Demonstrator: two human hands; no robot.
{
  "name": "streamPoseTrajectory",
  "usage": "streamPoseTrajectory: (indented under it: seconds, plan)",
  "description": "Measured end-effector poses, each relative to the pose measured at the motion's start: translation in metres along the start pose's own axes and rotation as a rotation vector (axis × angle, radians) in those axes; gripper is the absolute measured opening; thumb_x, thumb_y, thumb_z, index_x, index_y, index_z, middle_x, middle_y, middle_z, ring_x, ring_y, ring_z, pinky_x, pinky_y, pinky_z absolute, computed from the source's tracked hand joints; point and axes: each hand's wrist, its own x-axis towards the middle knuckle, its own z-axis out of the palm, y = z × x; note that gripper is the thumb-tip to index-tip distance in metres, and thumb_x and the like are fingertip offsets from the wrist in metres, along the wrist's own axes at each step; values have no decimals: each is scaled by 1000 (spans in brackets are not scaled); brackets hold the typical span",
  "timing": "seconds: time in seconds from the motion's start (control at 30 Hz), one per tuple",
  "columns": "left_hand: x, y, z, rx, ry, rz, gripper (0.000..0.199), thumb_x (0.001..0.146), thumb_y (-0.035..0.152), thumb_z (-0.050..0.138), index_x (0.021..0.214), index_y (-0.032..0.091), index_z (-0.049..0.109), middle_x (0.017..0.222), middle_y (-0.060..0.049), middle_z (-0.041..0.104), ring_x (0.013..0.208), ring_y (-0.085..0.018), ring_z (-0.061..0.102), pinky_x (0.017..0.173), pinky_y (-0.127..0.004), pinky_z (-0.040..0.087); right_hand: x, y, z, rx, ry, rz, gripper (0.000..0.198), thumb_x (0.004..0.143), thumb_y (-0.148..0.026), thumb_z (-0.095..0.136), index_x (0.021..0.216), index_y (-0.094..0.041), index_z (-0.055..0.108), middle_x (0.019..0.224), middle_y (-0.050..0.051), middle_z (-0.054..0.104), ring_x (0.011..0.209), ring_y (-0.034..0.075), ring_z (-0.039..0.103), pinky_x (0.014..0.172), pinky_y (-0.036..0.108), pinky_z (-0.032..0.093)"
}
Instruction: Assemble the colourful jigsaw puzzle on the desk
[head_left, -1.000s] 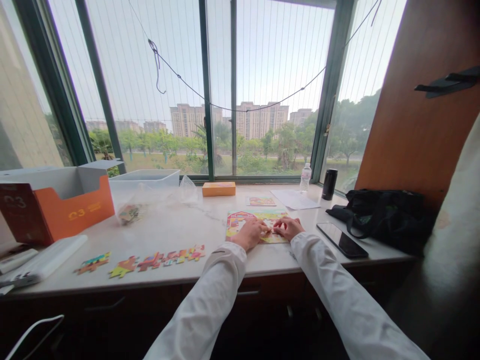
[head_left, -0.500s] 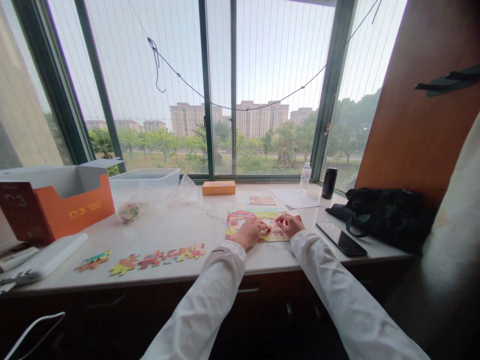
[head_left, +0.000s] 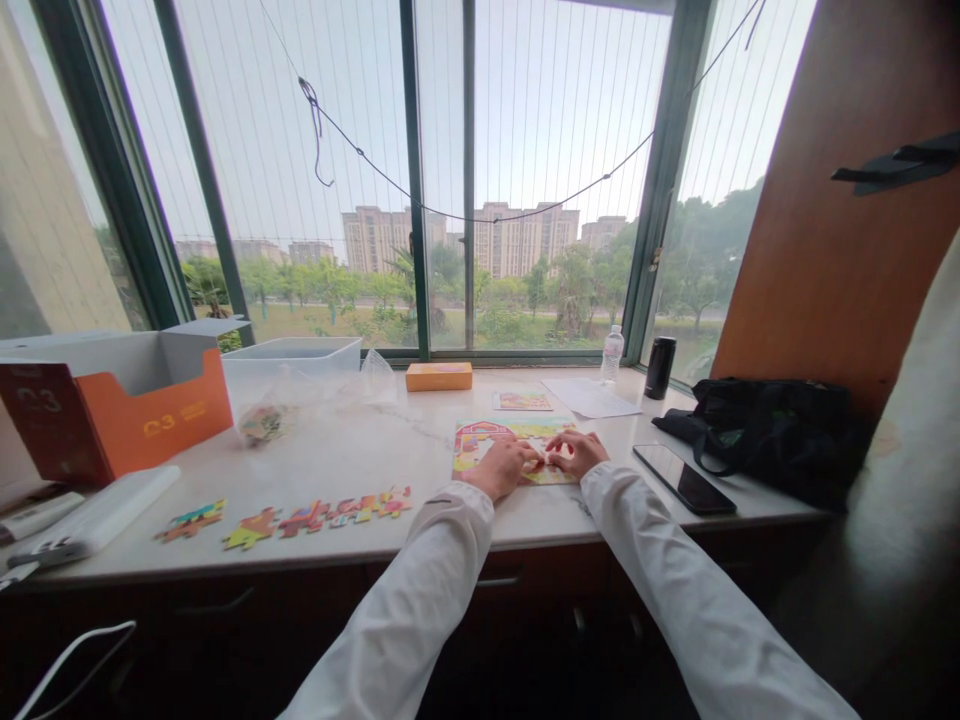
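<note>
Head view: both hands (head_left: 544,460) press pieces into puzzle tray (head_left: 480,440).

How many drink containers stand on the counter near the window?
2: a clear water bottle at the window frame, and a black tumbler just to its right. Others may be hidden behind the black bag.

Loads of stuff on this pale marble tabletop (head_left: 360,460). Far left there's an open orange cardboard box (head_left: 120,405), with a clear plastic tub (head_left: 296,362) just beside it and a crumpled clear bag (head_left: 281,410) in front. A small orange box (head_left: 439,376) sits by the window. Over on the right: a clear water bottle (head_left: 612,354), a black tumbler (head_left: 660,367), a white paper sheet (head_left: 590,398), a black smartphone (head_left: 684,479) and a black bag (head_left: 772,432).
</note>
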Motion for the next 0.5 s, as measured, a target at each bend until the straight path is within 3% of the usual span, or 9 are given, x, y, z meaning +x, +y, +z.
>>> streamPoseTrajectory:
  seconds: [0.2, 0.5]
  plan:
    - [-7, 1, -4, 32, 98, -96, 42, 73, 17, 76, 115, 22, 69, 105, -6, 73, 98, -23, 63, 94, -37, 45, -1, -2, -4, 21, 36, -7, 12, 79, -31, 66, 88, -28, 73, 83, -2, 71, 68, 14, 60, 79, 32, 37]
    - [-8, -5, 0, -88, 111, -78, 20, 69, 15, 75, 87, 25, 77, 99, -1, 73, 92, -19, 61, 92, -35, 46, -1, -3, -2, -13, 6, 6, 17, 76, -40, 71, 91, -32, 73, 89, -3, 72, 72, 14, 61, 81, 34, 37]
